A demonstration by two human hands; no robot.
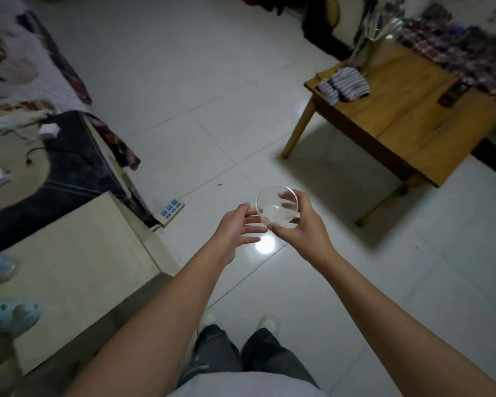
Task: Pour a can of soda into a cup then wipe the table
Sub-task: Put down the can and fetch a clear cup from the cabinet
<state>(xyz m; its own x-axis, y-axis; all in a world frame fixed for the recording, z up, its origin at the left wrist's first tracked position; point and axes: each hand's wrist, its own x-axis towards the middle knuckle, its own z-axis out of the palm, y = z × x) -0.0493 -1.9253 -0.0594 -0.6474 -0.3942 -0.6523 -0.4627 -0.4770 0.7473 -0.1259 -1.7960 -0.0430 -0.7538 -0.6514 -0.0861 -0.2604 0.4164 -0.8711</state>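
A clear glass cup (277, 206) is held in the air above the white tiled floor, in the middle of the head view. My right hand (301, 224) grips it from the right, fingers curled round its wall. My left hand (236, 227) is beside the cup on the left, fingers spread and relaxed, its fingertips close to the glass. A low wooden table (398, 116) stands at the upper right with a striped cloth (342, 85) folded on its near corner. No soda can is visible.
A patterned fabric (455, 50) drapes the table's far edge. At the left are a dark mat with chargers (49, 130), a cream cabinet top (78, 265) and a power strip (171, 209) on the floor. Open tiled floor (198, 96) lies between me and the table.
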